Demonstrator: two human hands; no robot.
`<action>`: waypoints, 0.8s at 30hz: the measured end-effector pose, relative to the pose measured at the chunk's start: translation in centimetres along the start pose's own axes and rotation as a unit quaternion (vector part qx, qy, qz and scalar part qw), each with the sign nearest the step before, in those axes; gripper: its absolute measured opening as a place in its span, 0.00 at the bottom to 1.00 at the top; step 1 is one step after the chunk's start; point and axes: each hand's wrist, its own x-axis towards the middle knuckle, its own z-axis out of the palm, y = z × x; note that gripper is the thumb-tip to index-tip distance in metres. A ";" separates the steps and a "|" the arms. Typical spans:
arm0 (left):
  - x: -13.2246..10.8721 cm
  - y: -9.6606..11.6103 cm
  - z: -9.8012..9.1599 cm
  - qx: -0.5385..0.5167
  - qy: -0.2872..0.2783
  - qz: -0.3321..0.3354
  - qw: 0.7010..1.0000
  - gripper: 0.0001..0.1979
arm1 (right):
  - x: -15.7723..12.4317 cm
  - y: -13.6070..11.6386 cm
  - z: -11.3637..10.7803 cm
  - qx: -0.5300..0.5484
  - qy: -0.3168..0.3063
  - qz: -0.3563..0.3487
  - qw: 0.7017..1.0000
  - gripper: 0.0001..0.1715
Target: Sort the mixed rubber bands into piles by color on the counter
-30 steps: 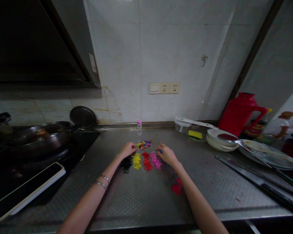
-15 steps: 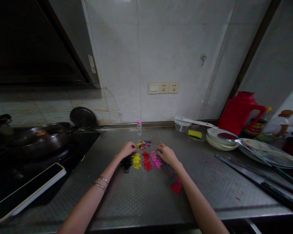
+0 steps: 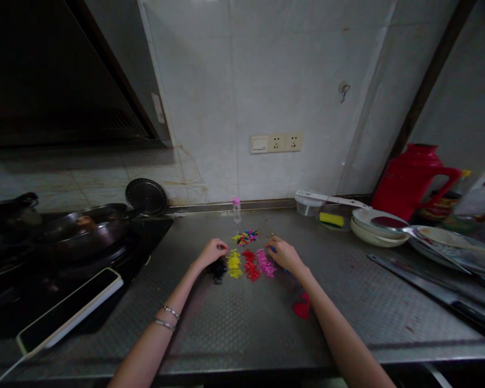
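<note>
On the metal counter lie small piles of bands or rings: black (image 3: 217,271), yellow (image 3: 234,264), red (image 3: 251,265) and pink (image 3: 265,263). A mixed-colour pile (image 3: 245,237) sits behind them. My left hand (image 3: 214,253) is over the black pile, fingers closed in a pinch; what is between the tips is too small to name. My right hand (image 3: 284,254) is right of the pink pile, its fingers bent together over some blue bits, most of them covered by the hand. A clear bottle with a pink cap (image 3: 236,210) stands behind the mixed pile.
Pans (image 3: 89,229) and a phone (image 3: 70,310) are at the left. A red heart-shaped piece (image 3: 302,307) lies by my right forearm. At the right are a sponge (image 3: 331,219), bowls (image 3: 378,229), a red thermos (image 3: 408,180) and a long knife-like tool (image 3: 416,288).
The whole view has shifted a little, so the scene sits farther right. My left hand has moved slightly nearer the black pile; my right hand stays beside the pink one.
</note>
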 end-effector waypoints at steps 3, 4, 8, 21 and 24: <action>-0.1 -1.1 -0.3 -0.044 0.023 -0.032 0.998 0.09 | 0.0 0.0 0.1 -0.001 -0.003 0.004 1.000 0.16; -0.2 -1.4 -0.3 -0.059 0.027 -0.047 0.997 0.09 | 0.0 0.0 0.1 -0.001 -0.003 0.004 1.000 0.16; -0.4 -2.7 -0.8 -0.085 0.053 -0.102 0.990 0.09 | 0.2 -0.5 0.2 0.000 -0.006 -0.001 1.000 0.15; -0.6 -4.2 -1.7 -0.103 0.129 -0.141 0.976 0.11 | 4.6 -4.3 -1.0 -0.066 -0.038 -0.061 0.995 0.17; -0.6 -4.2 -1.8 -0.094 0.134 -0.137 0.977 0.11 | 6.1 -4.9 0.2 -0.080 -0.031 -0.075 0.993 0.16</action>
